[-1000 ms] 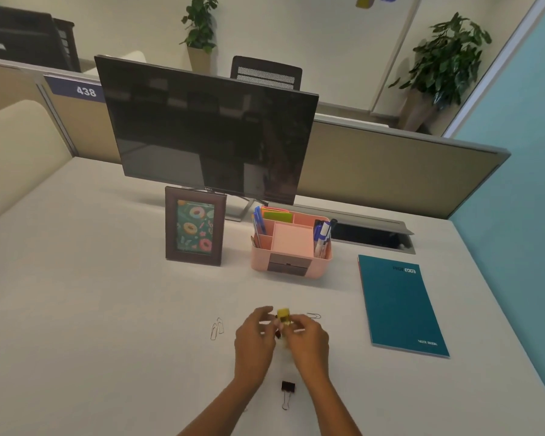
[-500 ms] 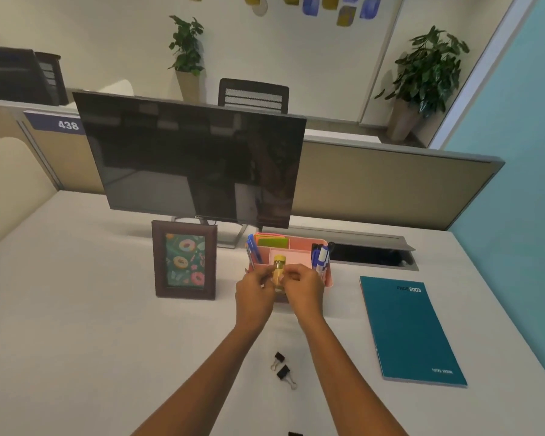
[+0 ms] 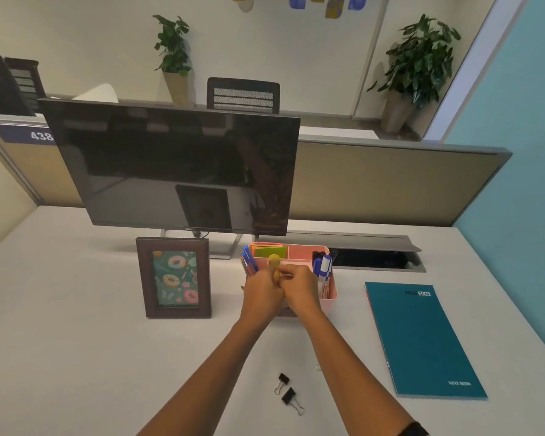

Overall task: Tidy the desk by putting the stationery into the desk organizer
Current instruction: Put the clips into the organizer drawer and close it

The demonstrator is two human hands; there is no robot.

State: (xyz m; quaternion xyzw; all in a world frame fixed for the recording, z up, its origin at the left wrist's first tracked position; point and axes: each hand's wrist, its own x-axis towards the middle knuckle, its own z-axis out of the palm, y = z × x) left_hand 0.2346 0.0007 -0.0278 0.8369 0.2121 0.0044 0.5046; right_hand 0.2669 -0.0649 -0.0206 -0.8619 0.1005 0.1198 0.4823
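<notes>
The small yellow round-capped stick (image 3: 274, 262) stands upright over the middle of the pink plastic desk organizer (image 3: 330, 298), pinched by both hands. It would best be lowered straight into a free cell, clear of the blue pens (image 3: 325, 264), before release. The left hand (image 3: 261, 292) and right hand (image 3: 303, 287) meet side by side, fingers curled round it, forearms stretched over the white bench (image 3: 76, 357).

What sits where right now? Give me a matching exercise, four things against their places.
Things: 1 frame; 2 notebook; 3 binder clips; 4 yellow item.
Places: A on the desk between the forearms; B held by left hand and right hand over the organizer; C left of organizer; D right of organizer.
Pairs: 1-C; 2-D; 3-A; 4-B.
</notes>
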